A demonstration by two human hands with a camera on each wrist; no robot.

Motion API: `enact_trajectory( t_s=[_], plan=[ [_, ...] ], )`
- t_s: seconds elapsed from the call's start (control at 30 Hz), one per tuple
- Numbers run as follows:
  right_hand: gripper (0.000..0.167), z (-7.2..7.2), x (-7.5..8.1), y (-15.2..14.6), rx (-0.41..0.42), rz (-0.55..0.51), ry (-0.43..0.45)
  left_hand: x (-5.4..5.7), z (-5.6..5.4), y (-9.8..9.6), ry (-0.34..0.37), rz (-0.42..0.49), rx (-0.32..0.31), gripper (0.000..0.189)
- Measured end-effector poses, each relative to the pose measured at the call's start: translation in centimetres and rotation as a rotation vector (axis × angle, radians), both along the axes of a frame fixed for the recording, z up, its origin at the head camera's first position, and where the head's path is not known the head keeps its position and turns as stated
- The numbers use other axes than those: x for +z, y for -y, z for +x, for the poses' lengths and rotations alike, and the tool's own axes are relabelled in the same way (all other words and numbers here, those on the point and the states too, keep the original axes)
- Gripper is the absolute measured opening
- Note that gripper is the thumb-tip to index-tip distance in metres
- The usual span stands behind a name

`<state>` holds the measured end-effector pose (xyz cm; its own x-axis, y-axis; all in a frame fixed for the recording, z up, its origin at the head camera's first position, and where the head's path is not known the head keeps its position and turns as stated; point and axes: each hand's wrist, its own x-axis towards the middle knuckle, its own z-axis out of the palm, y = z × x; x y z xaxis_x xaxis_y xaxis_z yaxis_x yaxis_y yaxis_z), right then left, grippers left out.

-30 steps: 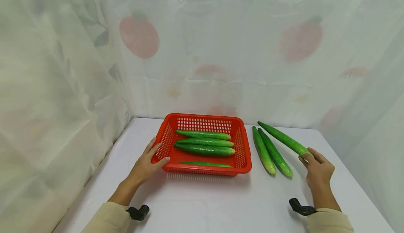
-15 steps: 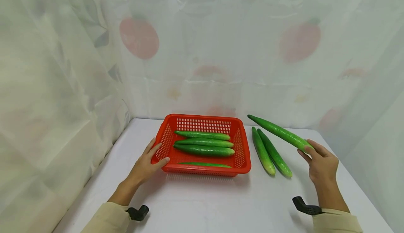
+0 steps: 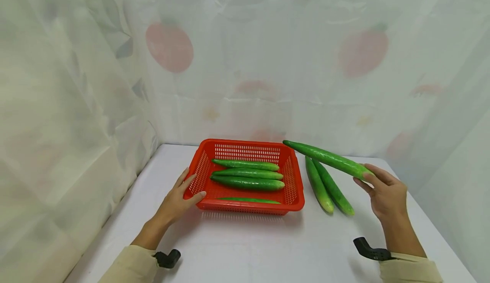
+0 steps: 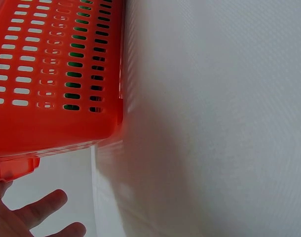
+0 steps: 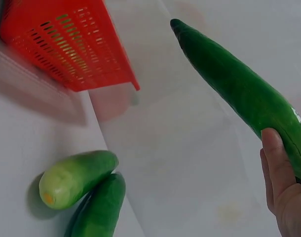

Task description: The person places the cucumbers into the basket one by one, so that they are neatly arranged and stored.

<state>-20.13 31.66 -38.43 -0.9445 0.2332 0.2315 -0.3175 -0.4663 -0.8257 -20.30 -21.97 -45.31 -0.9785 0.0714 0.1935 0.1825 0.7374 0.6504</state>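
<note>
My right hand (image 3: 388, 193) grips a long green cucumber (image 3: 325, 157) by its pale end, thumb on one side and fingers on the other. The cucumber is raised above the table, its dark tip beside the red basket's back right corner in the head view. My left hand (image 3: 176, 200) rests at the left rim of the red plastic basket (image 3: 245, 205), fingers spread and fairly straight. Several cucumbers (image 3: 249, 183) lie crosswise in the basket; the front wall partly hides the nearest. Two more, a lighter cucumber (image 3: 319, 187) and a darker cucumber (image 3: 334, 189), lie side by side on the table.
The white table (image 3: 249, 249) runs under everything. Behind it hangs a pale curtain (image 3: 245, 61) printed with faded fruit, with more sheeting at both sides. A black wrist camera (image 3: 371, 251) sits on the right wrist, another black camera (image 3: 167, 258) on the left.
My right hand has lifted the cucumber off the table and swung its dark tip left toward the basket. The left hand and basket stay practically still.
</note>
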Motion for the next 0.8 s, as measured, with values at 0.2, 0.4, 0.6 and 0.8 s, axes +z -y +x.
enact_trajectory(
  t_s=[0.2, 0.4, 0.6, 0.8],
  plan=[
    [0.028, -0.1, 0.5, 1.1, 0.065, 0.024, -0.058, 0.0, 0.0, 0.0, 0.009, 0.001, 0.003, 0.083],
    [0.026, -0.1, 1.0, 2.4, 0.104, 0.09, -0.055, 0.0, 0.1, 0.0, 0.015, 0.001, 0.005, 0.082],
    [0.027, -0.2, 0.8, 4.1, 0.121, 0.212, -0.021, 0.0, 0.1, 0.0, 0.02, 0.007, 0.01, 0.083],
    [0.031, -0.4, 0.4, 5.4, 0.124, 0.292, 0.023, 0.0, 0.1, 0.0, 0.016, 0.007, 0.008, 0.084]
  ],
)
